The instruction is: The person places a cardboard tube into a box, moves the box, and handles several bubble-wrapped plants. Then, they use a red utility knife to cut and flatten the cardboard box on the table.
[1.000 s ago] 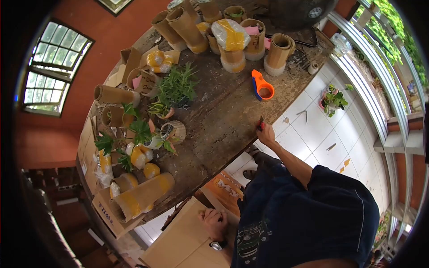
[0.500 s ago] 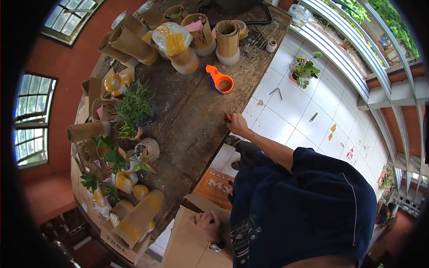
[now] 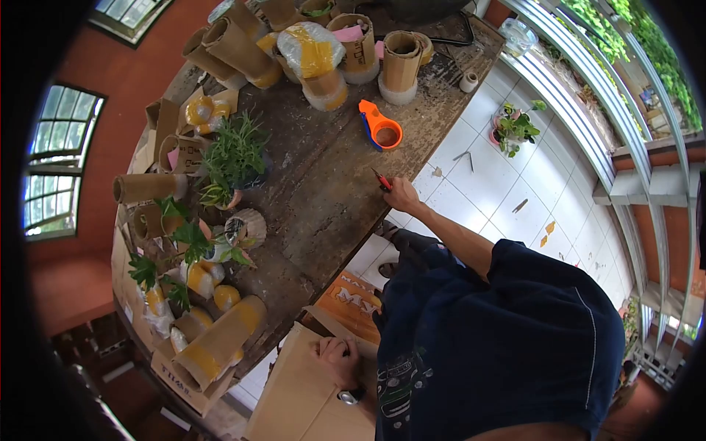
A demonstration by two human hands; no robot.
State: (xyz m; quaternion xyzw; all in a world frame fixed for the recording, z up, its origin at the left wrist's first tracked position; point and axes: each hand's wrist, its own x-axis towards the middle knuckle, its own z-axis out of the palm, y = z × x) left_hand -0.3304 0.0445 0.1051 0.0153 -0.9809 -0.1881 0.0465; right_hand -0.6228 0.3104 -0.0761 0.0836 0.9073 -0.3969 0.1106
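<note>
My right hand (image 3: pixel 401 195) is closed around a small red-handled tool (image 3: pixel 384 181) with a thin, pointed dark tip, held at the edge of the worn wooden table (image 3: pixel 316 184). Its exact kind is too small to make out. Beyond that tip lies an orange tape dispenser (image 3: pixel 380 128) with a blue edge. My left hand (image 3: pixel 340 360), with a watch on its wrist, has its fingers curled over the top edge of a cardboard box (image 3: pixel 301 389) beside the table.
Cardboard tubes (image 3: pixel 401 70) with taped, wrapped ends line the table's far sides. Potted plants (image 3: pixel 234 154) stand among them. A ribbed pot (image 3: pixel 246 228) lies nearby. A small spool (image 3: pixel 468 81) sits near the edge. Another plant (image 3: pixel 515 126) stands on the tiled floor (image 3: pixel 478 184).
The view has shifted a little. The red-handled tool now shows more of its length, its tip pointing over the table. My left hand still grips the box edge.
</note>
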